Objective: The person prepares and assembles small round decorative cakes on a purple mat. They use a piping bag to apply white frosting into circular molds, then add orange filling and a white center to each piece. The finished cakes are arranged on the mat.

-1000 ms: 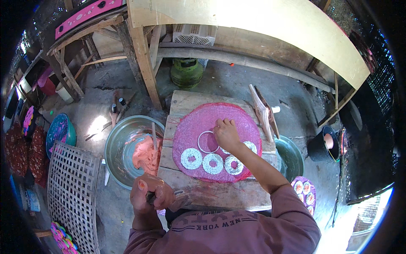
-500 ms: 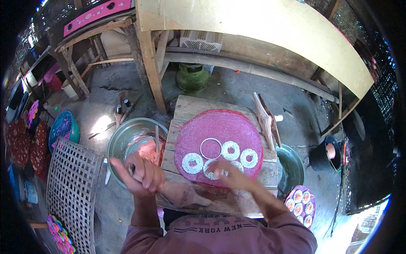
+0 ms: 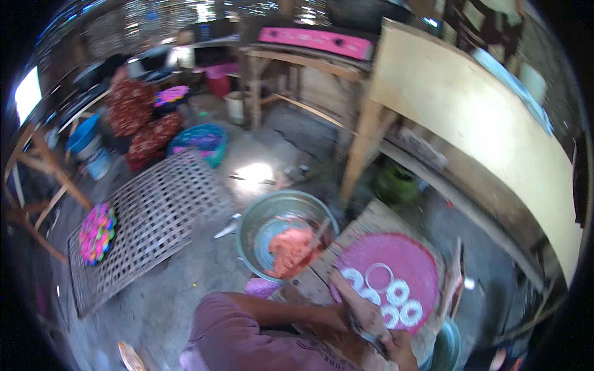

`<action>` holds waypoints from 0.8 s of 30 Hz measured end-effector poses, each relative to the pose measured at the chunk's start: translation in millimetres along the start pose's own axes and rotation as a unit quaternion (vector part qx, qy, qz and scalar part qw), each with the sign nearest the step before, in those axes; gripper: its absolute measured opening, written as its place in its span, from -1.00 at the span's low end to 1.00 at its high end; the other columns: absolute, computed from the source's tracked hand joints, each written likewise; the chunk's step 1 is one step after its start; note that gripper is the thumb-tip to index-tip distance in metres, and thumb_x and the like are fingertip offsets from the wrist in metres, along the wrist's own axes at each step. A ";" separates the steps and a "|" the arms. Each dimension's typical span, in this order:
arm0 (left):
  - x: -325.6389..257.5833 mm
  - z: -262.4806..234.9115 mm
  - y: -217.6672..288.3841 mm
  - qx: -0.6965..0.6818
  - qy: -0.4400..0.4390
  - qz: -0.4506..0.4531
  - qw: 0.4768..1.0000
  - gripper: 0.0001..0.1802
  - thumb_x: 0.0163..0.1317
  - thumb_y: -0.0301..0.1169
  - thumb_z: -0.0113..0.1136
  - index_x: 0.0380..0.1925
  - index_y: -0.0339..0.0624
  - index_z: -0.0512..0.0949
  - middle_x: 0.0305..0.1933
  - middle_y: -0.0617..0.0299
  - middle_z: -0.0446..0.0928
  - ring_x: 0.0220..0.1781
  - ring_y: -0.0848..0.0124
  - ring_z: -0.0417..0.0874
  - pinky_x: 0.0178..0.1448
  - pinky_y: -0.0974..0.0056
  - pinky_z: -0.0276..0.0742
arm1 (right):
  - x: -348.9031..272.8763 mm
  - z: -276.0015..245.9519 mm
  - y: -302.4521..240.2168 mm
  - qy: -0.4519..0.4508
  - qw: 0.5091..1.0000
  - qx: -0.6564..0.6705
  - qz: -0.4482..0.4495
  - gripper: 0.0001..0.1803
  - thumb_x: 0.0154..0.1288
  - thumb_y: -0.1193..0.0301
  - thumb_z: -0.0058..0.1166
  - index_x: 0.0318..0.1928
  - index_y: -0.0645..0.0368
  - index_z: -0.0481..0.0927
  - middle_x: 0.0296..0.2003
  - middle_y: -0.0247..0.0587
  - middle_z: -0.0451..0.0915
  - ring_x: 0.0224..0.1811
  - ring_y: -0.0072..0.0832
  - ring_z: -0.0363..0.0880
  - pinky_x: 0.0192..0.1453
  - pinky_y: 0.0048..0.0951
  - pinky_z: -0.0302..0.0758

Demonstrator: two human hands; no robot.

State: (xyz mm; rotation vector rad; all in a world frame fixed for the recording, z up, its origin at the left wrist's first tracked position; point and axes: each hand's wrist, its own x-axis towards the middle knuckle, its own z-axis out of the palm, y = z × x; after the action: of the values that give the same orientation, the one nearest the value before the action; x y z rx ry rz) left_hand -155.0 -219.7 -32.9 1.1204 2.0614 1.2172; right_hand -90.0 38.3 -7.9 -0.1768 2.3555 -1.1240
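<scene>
A brown, wooden-looking tool (image 3: pixel 361 304), blurred by motion, lies across my lap by the board's near edge; its exact kind is unclear. My left hand (image 3: pixel 334 318) is closed round its near part, fingers partly hidden. At the tool's dark lower end, my right hand (image 3: pixel 399 350) grips it. Just beyond is a round pink-purple woven mat (image 3: pixel 399 253) on a wooden board (image 3: pixel 377 219). Several white lacy rings (image 3: pixel 397 292) and one thin, pale hoop (image 3: pixel 378 277) lie on it. To the left, a large basin (image 3: pixel 244 238) holds salmon-pink dough (image 3: pixel 288 250) with a stick in it.
A woven lattice rack (image 3: pixel 154 213) lies on the left, with a bright multicoloured piece (image 3: pixel 98 235). Behind it sits a person in red patterned clothes (image 3: pixel 131 108) beside a teal basin (image 3: pixel 216 154). A pale table (image 3: pixel 445 80) and a pink stove (image 3: pixel 315 42) stand at the back.
The view has swung left, so the mat appears farther right. My left hand, raised with its thumb out before, is now lower. My right hand has left the rings and come to the tool.
</scene>
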 end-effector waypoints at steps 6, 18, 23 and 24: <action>53.0 -1.0 20.4 -0.159 -0.089 0.006 0.983 -0.64 0.12 -0.19 0.26 -0.21 -0.21 0.50 -0.24 0.11 0.49 -0.19 0.29 0.51 -0.12 0.20 0.40 | 54.7 -45.6 42.2 0.188 0.961 -0.176 -0.096 -0.53 0.49 0.20 -0.39 0.19 0.07 0.49 0.06 0.18 0.46 0.06 0.07 0.43 0.16 -0.04 0.33; 98.9 -96.0 68.5 -0.200 -0.309 -0.030 0.929 -0.79 -0.03 -0.46 0.33 -0.38 -0.17 0.51 -0.59 0.29 0.46 -0.62 0.49 0.45 -0.56 0.32 0.38 | -8.8 -81.7 -209.3 0.074 0.815 -0.378 -0.432 -0.86 -0.03 0.48 0.12 -0.40 0.23 0.51 -0.44 -0.04 0.49 -0.47 -0.14 0.58 -0.47 -0.19 0.44; 85.5 -122.2 87.0 0.045 -0.148 0.121 0.980 -0.76 -0.09 -0.30 0.29 -0.56 -0.28 0.57 -0.66 0.09 0.51 -0.63 0.34 0.53 -0.52 0.17 0.44 | -1.1 -95.2 -215.6 0.319 0.779 -0.179 -0.509 -0.64 0.06 0.66 0.02 -0.08 0.32 0.33 -0.31 0.15 0.45 -0.31 0.09 0.53 -0.25 -0.11 0.47; 81.9 -122.9 89.3 0.112 -0.105 0.158 0.975 -0.73 -0.11 -0.30 0.29 -0.55 -0.32 0.57 -0.64 0.02 0.54 -0.61 0.30 0.58 -0.49 0.13 0.47 | -5.8 -103.0 -208.7 0.320 0.819 -0.174 -0.444 -0.60 0.13 0.69 -0.01 -0.02 0.29 0.22 -0.32 0.11 0.44 -0.34 0.05 0.53 -0.29 -0.14 0.44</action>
State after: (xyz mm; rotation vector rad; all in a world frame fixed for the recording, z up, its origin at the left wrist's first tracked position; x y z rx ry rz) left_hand -254.4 -185.2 103.9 1.6588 1.9423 0.9668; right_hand -158.5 -24.0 205.7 -1.3368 3.1866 -1.2328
